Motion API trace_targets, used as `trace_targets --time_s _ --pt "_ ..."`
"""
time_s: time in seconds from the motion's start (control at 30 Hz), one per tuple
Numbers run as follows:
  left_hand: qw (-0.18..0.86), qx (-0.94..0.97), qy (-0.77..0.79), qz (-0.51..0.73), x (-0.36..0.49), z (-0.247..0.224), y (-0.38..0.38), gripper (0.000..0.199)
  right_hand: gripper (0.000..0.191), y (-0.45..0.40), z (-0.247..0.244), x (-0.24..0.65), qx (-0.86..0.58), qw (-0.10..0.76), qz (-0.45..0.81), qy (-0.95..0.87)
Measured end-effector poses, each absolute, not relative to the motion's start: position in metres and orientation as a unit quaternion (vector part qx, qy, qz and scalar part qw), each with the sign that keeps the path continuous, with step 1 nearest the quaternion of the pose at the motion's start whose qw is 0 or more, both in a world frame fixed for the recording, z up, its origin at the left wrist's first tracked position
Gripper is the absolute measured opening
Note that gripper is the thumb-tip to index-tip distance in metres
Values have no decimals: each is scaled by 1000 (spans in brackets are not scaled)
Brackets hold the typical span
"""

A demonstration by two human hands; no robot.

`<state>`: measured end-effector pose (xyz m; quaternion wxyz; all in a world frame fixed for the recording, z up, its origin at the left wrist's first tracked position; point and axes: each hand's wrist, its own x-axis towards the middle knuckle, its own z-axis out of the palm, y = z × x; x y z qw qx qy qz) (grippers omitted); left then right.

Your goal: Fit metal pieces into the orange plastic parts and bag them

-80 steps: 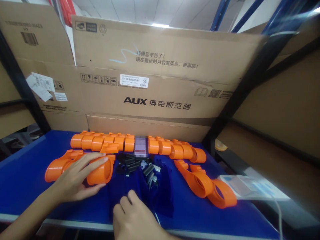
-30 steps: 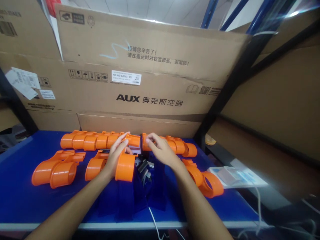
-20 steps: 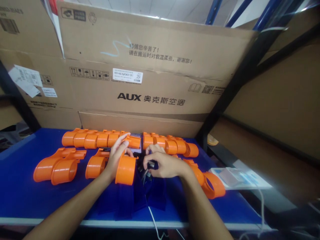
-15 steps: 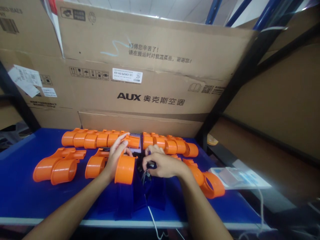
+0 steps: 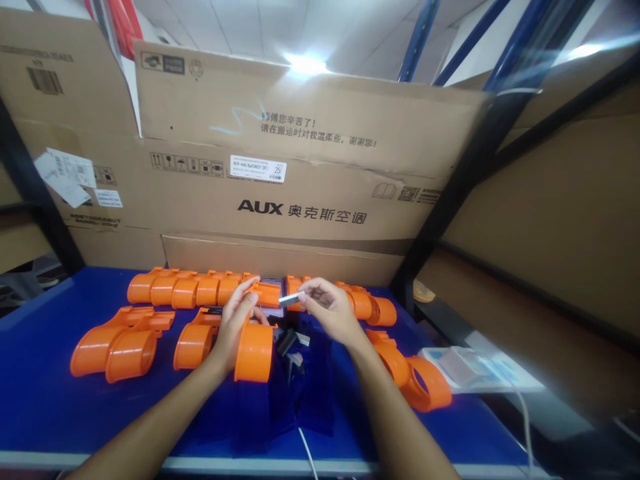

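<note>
My left hand is wrapped around an orange plastic ring part, its wide loop hanging down and its narrow arm pointing right. My right hand pinches a small silver-and-dark bar between thumb and fingers. The bar's tip is close to the end of the orange arm; whether they touch I cannot tell. Below both hands, a dark blue open bin holds several small black and silver pieces.
Rows of similar orange ring parts line the back of the blue tabletop, with more at left and right. Upright cardboard closes off the back. A white cable runs past the front edge. A flat pale box lies right.
My right hand has risen out of the bin with the small bar in its fingers and brought it beside the orange arm. My left hand keeps its hold. The camera view has tilted up slightly.
</note>
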<state>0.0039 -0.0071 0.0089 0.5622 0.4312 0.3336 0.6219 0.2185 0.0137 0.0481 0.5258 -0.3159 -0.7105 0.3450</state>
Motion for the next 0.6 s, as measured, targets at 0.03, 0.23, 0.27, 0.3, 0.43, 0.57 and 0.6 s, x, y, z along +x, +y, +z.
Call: trace_targets --time_s 0.03,0.23,0.27,0.3,0.43,0.57,0.6 --pt "562 431 333 622 4 9 -7 73 25 15 45 215 -320 550 350 -687" --pt "558 430 338 624 6 5 -6 77 36 23 32 201 -331 608 366 -622" --pt "557 429 338 626 7 5 -6 77 36 24 31 200 -331 614 370 -614" --pt "556 430 338 627 7 4 -7 78 36 25 29 199 -330 619 373 -608" --pt "556 431 337 626 9 5 -7 79 36 27 27 198 -328 634 376 -591" --pt "554 431 337 627 10 6 -7 81 32 27 27 197 -326 645 372 -583" --pt "553 430 338 628 10 6 -7 81 32 28 27 197 -324 647 372 -582"
